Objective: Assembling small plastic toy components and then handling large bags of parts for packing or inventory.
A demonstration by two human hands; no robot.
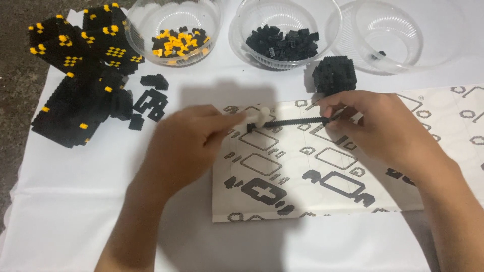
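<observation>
Two bare forearms are seen entering from the bottom edge, over a white cloth [65,211] on which an instruction sheet [302,201] of block diagrams is spread. The left hand [184,146] is held just left of the sheet's upper corner, fingers curled shut around a white tool [254,118]; the grip is blurred, and most of the tool is hidden in the fist. The right hand [375,126] is held over the sheet's upper right part, thumb and fingertips pinched on one end of a thin black brick strip [297,121]. The strip is stretched level between the hands, above the sheet's top edge, its other end met by the tool's tip.

Far left of the sheet, a large black and yellow block model [80,75] is set. Beyond the sheet, three clear bowls are lined up: one of yellow and black bricks [179,43], one of black bricks [285,43], and one nearly bare bowl [403,30], cut off at the top. A small black block cube [334,74] is placed just above the sheet's top edge.
</observation>
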